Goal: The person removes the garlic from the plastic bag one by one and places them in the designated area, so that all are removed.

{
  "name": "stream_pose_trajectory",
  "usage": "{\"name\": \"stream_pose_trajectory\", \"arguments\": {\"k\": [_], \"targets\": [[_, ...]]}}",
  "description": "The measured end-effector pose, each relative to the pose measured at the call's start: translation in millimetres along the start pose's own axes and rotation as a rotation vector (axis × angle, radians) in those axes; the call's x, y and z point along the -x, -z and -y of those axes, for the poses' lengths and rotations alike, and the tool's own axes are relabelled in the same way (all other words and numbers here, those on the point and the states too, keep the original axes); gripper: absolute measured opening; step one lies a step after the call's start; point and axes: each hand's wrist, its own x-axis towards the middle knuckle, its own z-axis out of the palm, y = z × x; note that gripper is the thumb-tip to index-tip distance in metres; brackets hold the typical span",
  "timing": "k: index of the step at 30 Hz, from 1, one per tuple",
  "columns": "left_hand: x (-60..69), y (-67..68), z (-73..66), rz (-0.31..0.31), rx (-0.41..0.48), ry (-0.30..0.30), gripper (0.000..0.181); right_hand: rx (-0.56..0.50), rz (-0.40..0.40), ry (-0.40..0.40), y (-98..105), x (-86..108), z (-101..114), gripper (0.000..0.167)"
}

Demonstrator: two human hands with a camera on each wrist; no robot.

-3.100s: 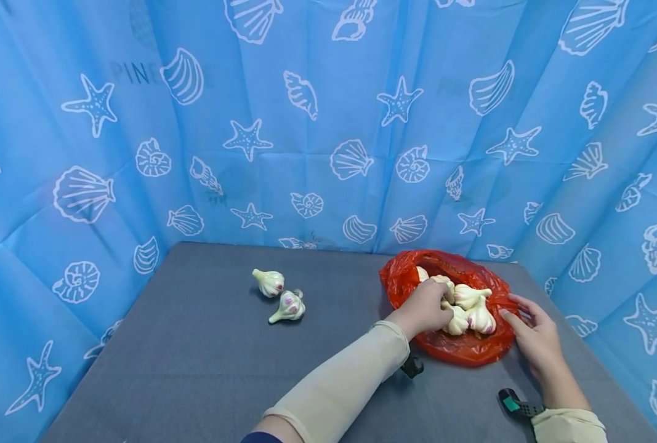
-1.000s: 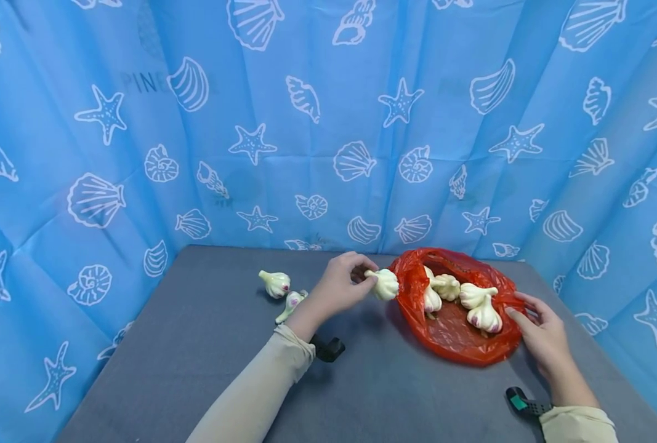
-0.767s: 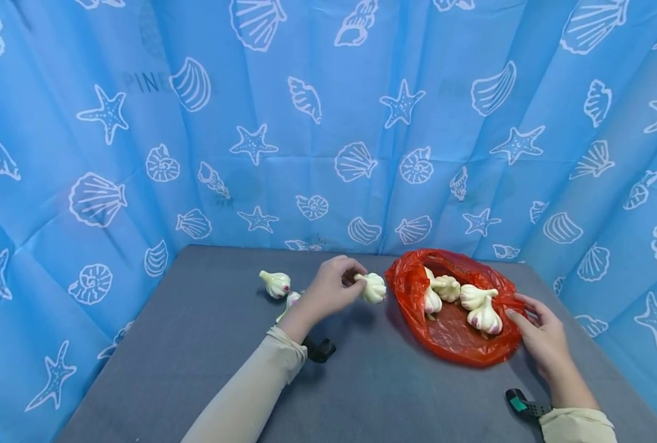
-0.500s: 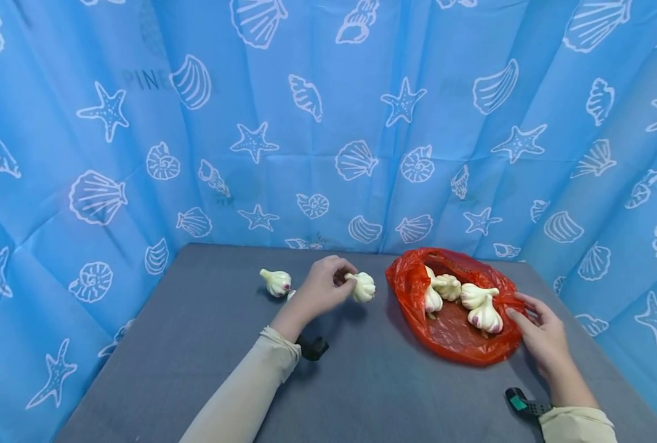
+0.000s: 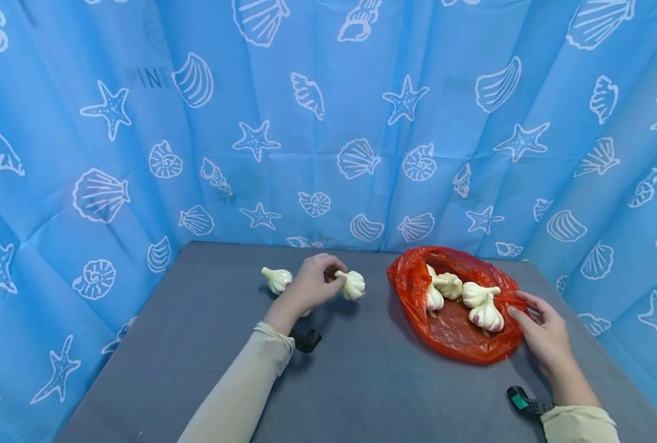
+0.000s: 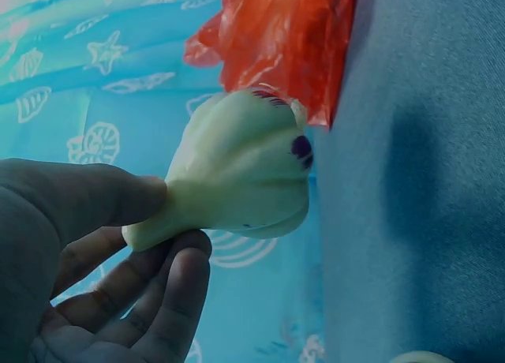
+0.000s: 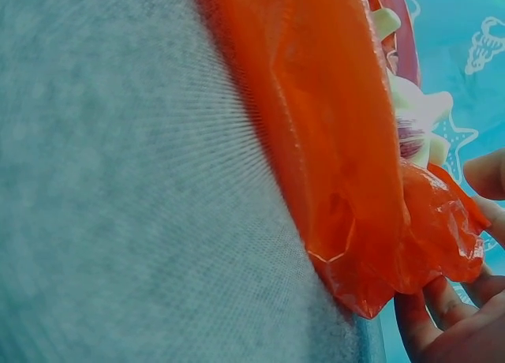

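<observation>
My left hand (image 5: 306,284) pinches a garlic bulb (image 5: 353,285) by its stem, in the air left of the bag. The left wrist view shows this bulb (image 6: 245,166) between thumb and fingers, with purple marks on its base. With thumb and fingers my right hand (image 5: 547,337) holds the right edge of a red plastic bag (image 5: 455,352). Several garlic bulbs (image 5: 486,315) lie inside the open bag. On the table, another garlic bulb (image 5: 276,280) rests left of my left hand; one more is almost wholly hidden behind that hand.
A grey cloth-covered table (image 5: 361,381) carries everything. Behind it and along both sides hangs a blue curtain (image 5: 317,166) printed with white shells and starfish. Black wrist devices (image 5: 306,340) are worn on both arms.
My left hand, in the bag at first, has drawn a garlic bulb out and carried it left over the table. The right hand keeps its hold on the bag's edge.
</observation>
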Motion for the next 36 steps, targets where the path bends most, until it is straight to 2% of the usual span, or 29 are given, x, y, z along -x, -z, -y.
{"name": "stream_pose_trajectory", "arguments": {"k": [9, 19, 36], "targets": [[2.1, -0.3, 3.8, 0.036, -0.054, -0.002, 0.015, -0.010, 0.005, 0.007, -0.3, 0.6, 0.8, 0.068], [1.6, 6.2, 11.5, 0.056, -0.080, 0.044, 0.013, -0.004, 0.017, 0.001, 0.4, -0.7, 1.3, 0.068], [4.4, 14.5, 16.7, 0.092, -0.122, 0.109, 0.016, -0.002, 0.013, -0.003, 0.2, 0.8, 1.8, 0.069]]}}
